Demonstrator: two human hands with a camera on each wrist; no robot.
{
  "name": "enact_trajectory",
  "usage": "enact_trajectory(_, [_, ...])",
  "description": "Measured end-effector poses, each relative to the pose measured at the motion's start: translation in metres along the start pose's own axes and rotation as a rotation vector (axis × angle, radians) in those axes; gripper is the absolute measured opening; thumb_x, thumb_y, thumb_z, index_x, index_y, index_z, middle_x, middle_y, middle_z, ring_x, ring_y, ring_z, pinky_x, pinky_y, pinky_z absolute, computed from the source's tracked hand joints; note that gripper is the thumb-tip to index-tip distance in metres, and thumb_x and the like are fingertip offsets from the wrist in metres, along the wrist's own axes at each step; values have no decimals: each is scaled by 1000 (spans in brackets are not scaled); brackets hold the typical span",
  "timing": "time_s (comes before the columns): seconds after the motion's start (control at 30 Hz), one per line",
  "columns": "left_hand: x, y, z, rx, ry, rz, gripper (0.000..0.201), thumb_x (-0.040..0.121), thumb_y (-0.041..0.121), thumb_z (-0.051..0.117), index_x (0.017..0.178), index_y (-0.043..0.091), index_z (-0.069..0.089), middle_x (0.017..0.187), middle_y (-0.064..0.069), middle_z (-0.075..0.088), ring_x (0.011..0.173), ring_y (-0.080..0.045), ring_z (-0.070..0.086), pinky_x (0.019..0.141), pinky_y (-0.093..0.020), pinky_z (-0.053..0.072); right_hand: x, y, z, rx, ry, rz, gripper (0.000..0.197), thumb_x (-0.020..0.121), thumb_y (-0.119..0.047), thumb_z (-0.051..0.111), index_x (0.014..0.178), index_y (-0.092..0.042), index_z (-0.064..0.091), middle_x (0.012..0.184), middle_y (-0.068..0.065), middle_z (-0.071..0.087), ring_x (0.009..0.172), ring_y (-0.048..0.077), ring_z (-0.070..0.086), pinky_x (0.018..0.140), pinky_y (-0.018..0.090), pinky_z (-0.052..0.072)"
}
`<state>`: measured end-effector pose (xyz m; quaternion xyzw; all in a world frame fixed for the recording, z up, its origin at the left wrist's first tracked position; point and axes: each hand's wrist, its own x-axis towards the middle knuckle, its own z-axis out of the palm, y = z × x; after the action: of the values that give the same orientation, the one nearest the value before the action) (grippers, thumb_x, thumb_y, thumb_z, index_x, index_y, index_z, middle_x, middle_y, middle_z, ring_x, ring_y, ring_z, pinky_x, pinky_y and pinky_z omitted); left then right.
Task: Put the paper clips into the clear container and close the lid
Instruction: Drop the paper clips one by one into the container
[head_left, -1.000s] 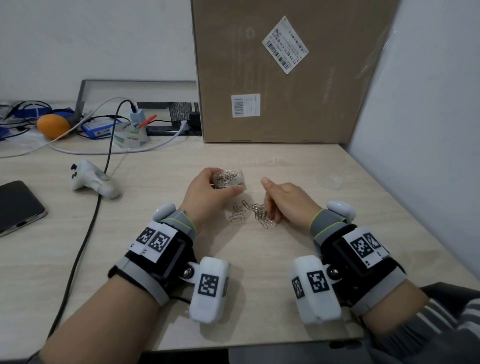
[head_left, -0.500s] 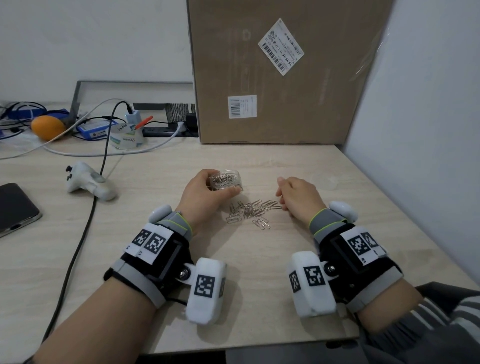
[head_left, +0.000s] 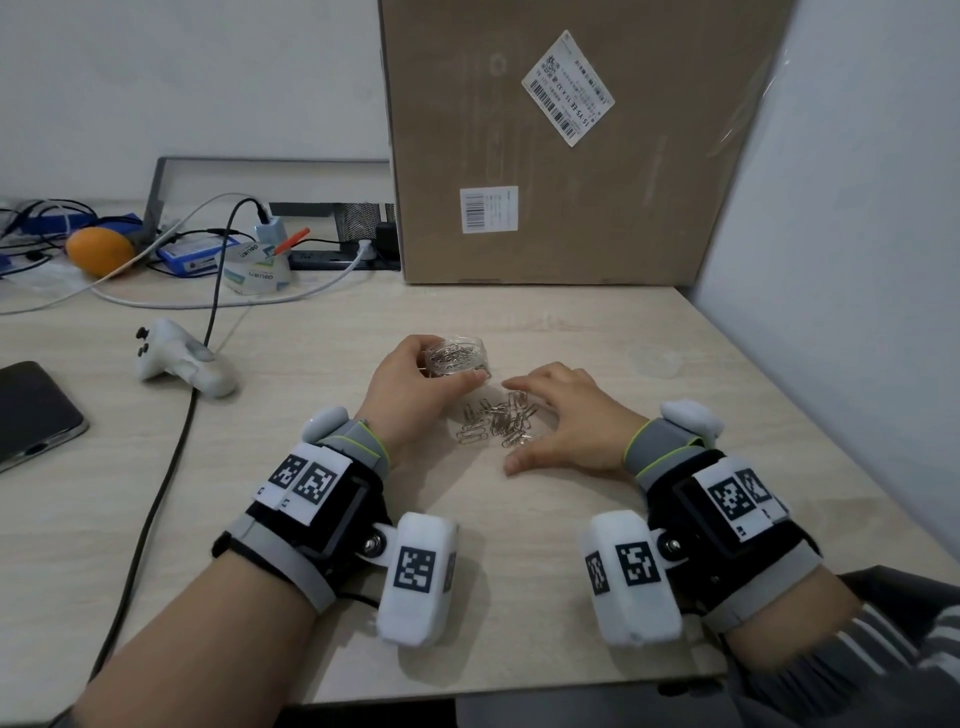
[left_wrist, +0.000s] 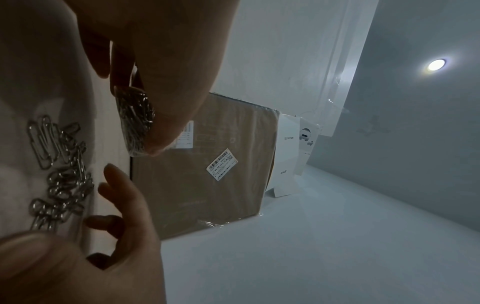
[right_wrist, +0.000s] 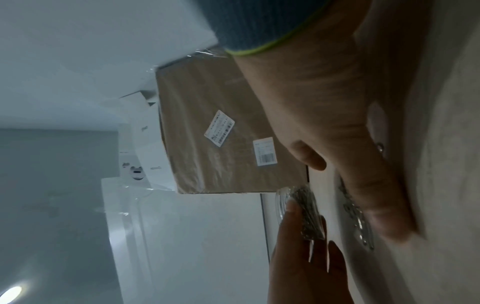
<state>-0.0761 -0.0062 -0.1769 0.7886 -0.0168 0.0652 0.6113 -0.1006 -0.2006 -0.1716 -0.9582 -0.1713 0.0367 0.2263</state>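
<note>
Two hands are seen over the bench (head_left: 519, 545). On the left, the clear container (head_left: 457, 357) is gripped by the curled fingers (head_left: 470, 381) of the left hand (head_left: 410, 395) and held just above the bench, many clips already inside it, as it was a second ago. Between the hands, just below those fingers, the loose paper clips (head_left: 496, 423) are heaped. To the right, the right hand (head_left: 566, 421), pinched shut half a second ago, is now spread open and flat beside the heap, fingertips touching its far edge; another gathering sweep is judged to be starting. Beyond the right fingers the clear lid (head_left: 654, 360) lies unused, so closing is still to come.
</note>
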Motion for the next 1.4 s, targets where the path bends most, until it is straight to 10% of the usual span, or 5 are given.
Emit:
enact_trajectory(0.43, [-3,2,0,-10,-10,17,55,72,26,82,119,14,56,106,-1,65,92,-13,64,83,-30,54,18,-4,19,44,160,-220,20,84,-21,66,97,-7,60,91,0,45,83,14,44,71,24,31])
enact_trajectory(0.73, [-1,0,-1,29,-1,22,59,71,28,83,121,14,56,107,-1,65,95,-14,64,87,-31,53,19,-7,14,80,302,-186,13,79,-13,70,89,-5,73,86,15,65,85,26,59,73,26,37])
enact_trajectory(1.0, [1,-3,-1,37,-9,-6,59,69,27,84,119,13,55,106,-3,67,91,-15,66,81,-31,56,18,-6,9,398,517,-5,5,75,-10,74,79,-9,75,70,0,66,59,-2,56,63,3,39])
enact_trajectory(1.4, [-15,12,7,201,-329,123,56,68,29,84,117,23,58,108,6,66,99,-9,63,87,-24,52,11,-26,-7,773,757,-128,20,73,-8,75,73,-27,70,72,-5,69,62,4,60,68,22,51])
